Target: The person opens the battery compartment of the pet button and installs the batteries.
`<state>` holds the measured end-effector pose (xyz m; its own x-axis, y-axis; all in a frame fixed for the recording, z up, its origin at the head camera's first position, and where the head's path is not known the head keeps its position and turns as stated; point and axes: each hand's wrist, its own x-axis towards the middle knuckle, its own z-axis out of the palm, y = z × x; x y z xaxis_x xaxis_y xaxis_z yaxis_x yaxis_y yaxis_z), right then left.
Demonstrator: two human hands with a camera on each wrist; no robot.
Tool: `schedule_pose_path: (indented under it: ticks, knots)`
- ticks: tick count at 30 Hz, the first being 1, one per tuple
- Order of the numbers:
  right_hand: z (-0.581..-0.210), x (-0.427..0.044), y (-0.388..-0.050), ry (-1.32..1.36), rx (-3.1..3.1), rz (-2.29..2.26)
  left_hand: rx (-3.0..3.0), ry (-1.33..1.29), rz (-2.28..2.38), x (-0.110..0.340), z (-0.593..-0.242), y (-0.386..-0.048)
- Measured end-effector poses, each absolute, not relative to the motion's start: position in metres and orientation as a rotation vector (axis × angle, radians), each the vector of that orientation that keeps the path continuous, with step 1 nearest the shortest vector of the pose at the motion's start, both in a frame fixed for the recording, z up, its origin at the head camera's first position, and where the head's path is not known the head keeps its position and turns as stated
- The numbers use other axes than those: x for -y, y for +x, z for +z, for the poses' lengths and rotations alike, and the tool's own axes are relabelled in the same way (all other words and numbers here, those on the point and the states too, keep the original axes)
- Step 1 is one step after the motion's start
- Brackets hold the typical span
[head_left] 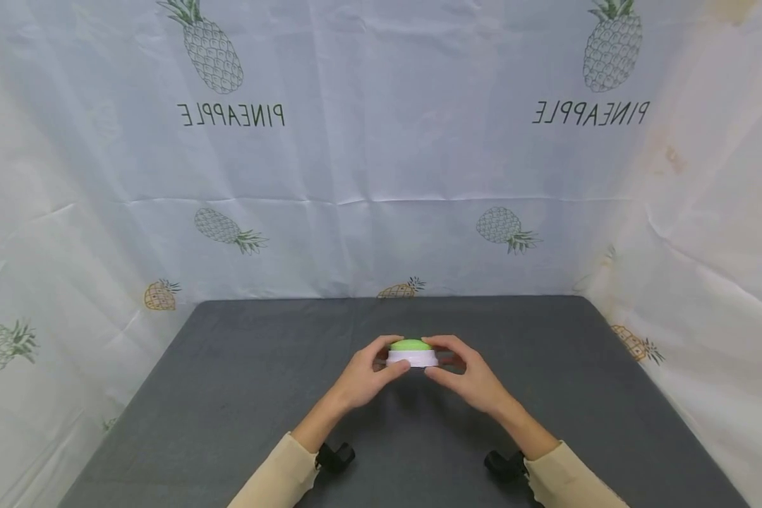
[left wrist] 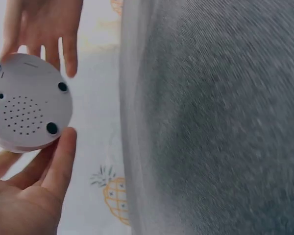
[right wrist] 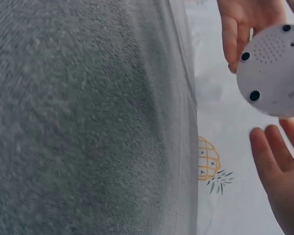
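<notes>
A round buzzer button (head_left: 413, 358) with a white base and a green domed top is held up above the dark table, in the middle of the head view. My left hand (head_left: 363, 374) grips its left side, thumb on the front of the base and fingers around the back. On the other side is my right hand (head_left: 468, 374), fingers spread and gently bent, an index fingertip at the top edge. Its thumb stands apart from the base in the right wrist view. The underside (left wrist: 27, 103) shows small speaker holes and dark round feet.
A dark grey cloth-covered table (head_left: 260, 381) lies beneath both hands. White curtains (head_left: 381, 155) printed with pineapples hang behind it and along both sides. Each wrist wears a black camera mount (head_left: 335, 457) close to the sleeve.
</notes>
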<state>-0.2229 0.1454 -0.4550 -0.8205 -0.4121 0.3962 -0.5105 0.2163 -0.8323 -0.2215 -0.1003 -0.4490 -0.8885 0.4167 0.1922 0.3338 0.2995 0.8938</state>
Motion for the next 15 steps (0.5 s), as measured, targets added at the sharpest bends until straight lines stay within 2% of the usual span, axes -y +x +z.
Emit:
schedule_pose_path:
  ticks: [10,15]
  knots:
    - [-0.4492,-0.1428,-0.2274,0.772,2.490,1.849,-2.518,0.828,1.664,0.0996,-0.4558,-0.2246]
    - [-0.4517,-0.1409,-0.2329,0.682,2.548,1.882,-2.508,0.792,1.642,0.0967,-0.4581,-0.2277]
